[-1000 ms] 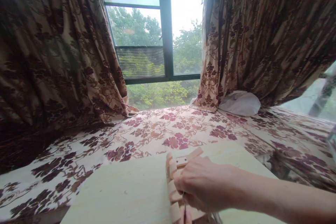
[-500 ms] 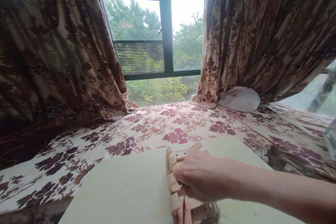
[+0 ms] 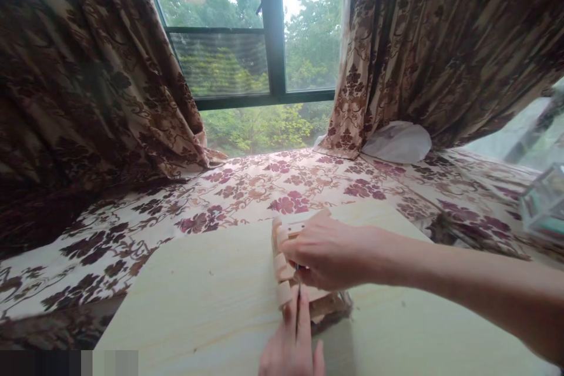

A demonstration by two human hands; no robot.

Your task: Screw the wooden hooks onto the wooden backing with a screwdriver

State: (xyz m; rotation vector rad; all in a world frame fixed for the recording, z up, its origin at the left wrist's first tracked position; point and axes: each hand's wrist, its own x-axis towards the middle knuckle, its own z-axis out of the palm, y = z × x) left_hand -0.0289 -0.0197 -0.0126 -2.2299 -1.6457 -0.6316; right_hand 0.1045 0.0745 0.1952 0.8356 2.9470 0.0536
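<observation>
A small wooden model [image 3: 284,294] lies on the pale board, with rounded tan pieces along its left side and a rough brown block at its near right. My right hand [image 3: 328,247] is closed over its middle, fingertips pinched; what they hold is mostly hidden, though a bit of dark metal shows beneath them. From the near side my left hand [image 3: 291,335] reaches in, two fingers against the model's near left corner, the thumb apart. Between those fingers runs a slim dark line, and I cannot tell whether it is a tool or a gap.
The pale wooden board [image 3: 198,282] rests on a floral cloth [image 3: 247,188]. Patterned curtains [image 3: 352,94] hang on both sides of a window [image 3: 273,23]. A white plastic bag [image 3: 399,142] lies by the right curtain, and a clear box [image 3: 544,205] stands at the right.
The view has tilted down, so the scene sits higher and more of my left hand and the clear box shows. Both hands keep their places at the model.
</observation>
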